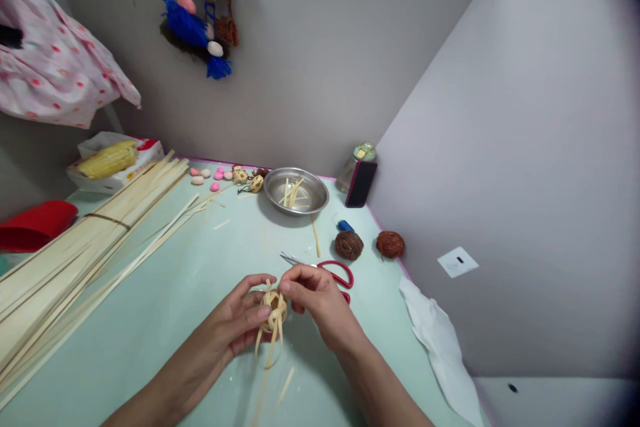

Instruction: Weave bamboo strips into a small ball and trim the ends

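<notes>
A small woven ball [275,315] of pale flat strips, with loose strip ends hanging down toward me, sits in my left hand [239,320]. My left thumb presses its near side while the fingers curl round the far side. My right hand [320,300] is closed in a pinch at the ball's upper right edge, on a strip end that the fingertips partly hide. Just beyond my right hand lie scissors with red handles [340,271], partly covered by it.
A bundle of long pale strips [95,247] lies on the left. A steel bowl [296,192] with cut strips stands at the back, near a phone [361,184] leaning on a jar. Brown yarn [349,245], reddish yarn [391,244] and white tissue [440,347] lie right.
</notes>
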{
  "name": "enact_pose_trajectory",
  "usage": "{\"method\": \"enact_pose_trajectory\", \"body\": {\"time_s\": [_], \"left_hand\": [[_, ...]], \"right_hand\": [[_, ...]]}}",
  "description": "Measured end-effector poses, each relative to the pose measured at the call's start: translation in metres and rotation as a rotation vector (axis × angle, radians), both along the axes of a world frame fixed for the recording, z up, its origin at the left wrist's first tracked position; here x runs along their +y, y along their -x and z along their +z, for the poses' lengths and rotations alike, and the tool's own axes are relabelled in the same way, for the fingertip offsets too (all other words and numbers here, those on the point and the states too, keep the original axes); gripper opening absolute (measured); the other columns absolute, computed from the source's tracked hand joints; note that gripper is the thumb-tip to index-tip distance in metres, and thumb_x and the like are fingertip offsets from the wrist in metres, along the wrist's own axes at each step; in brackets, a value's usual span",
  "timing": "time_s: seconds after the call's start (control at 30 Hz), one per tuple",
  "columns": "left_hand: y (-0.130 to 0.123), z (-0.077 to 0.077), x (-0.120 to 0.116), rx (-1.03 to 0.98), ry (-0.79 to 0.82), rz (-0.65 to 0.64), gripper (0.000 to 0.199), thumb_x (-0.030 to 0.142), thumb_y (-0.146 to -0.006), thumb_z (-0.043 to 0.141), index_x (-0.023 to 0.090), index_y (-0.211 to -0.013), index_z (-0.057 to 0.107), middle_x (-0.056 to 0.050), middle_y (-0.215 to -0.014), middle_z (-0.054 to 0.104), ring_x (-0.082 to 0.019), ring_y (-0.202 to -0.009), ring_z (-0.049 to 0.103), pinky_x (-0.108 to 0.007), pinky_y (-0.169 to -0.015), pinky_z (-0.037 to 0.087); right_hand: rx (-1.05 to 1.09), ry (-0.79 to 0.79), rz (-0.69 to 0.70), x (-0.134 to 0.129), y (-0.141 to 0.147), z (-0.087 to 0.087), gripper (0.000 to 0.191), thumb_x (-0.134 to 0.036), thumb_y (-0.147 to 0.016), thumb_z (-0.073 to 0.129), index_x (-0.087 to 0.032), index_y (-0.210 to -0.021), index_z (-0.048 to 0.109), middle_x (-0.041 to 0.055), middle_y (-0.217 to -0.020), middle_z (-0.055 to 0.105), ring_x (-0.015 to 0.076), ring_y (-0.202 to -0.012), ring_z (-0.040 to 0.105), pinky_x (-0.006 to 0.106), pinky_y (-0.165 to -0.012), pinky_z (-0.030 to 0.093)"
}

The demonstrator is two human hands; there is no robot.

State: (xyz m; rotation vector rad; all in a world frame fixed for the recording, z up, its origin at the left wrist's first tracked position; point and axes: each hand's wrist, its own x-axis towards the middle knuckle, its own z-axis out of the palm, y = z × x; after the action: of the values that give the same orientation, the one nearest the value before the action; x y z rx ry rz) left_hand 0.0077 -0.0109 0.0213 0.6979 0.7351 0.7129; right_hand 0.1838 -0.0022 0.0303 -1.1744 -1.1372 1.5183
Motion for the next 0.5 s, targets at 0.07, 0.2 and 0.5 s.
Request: {"method": "enact_pose_trajectory", "body": {"time_s": [0.07,0.2,0.5], "left_hand": [[0.0,0.002,0.0,-0.029,-0.002,-0.016,0.032,0.032,-0.085,0.069,0.027,-0.116,0.061,-0.004,-0.105,0.069,-0.018,-0.089,0.061,-0.032,-0.083,0.047],[0.001,0.004,0.0,-0.052,0.012,-0.012,0.031,0.03,-0.085,0.069,0.028,-0.116,0.063,-0.004,-0.106,0.07,-0.019,-0.092,0.061,-0.031,-0.084,0.047],[-0.007,-0.011,-0.009,-0.039,-0.041,-0.094,0.034,0.031,-0.078,0.075,0.027,-0.111,0.067,-0.004,-0.099,0.065,-0.022,-0.091,0.061,-0.04,-0.089,0.046]], "right_hand": [[0.036,0.003,-0.005,0.0,0.001,-0.002,0.025,-0.037,-0.075,0.077,-0.015,-0.071,0.067,-0.0025,-0.06,0.055,0.009,-0.054,0.038,0.024,-0.054,0.029],[0.054,-0.023,-0.055,-0.002,0.004,-0.006,0.024,-0.036,-0.074,0.077,-0.015,-0.068,0.067,-0.0029,-0.057,0.054,0.0096,-0.056,0.039,0.023,-0.055,0.031],[0.047,-0.004,-0.253,0.009,-0.011,-0.012,0.025,-0.036,-0.072,0.077,-0.015,-0.068,0.063,-0.0058,-0.052,0.045,0.0093,-0.053,0.035,0.024,-0.054,0.026]]}}
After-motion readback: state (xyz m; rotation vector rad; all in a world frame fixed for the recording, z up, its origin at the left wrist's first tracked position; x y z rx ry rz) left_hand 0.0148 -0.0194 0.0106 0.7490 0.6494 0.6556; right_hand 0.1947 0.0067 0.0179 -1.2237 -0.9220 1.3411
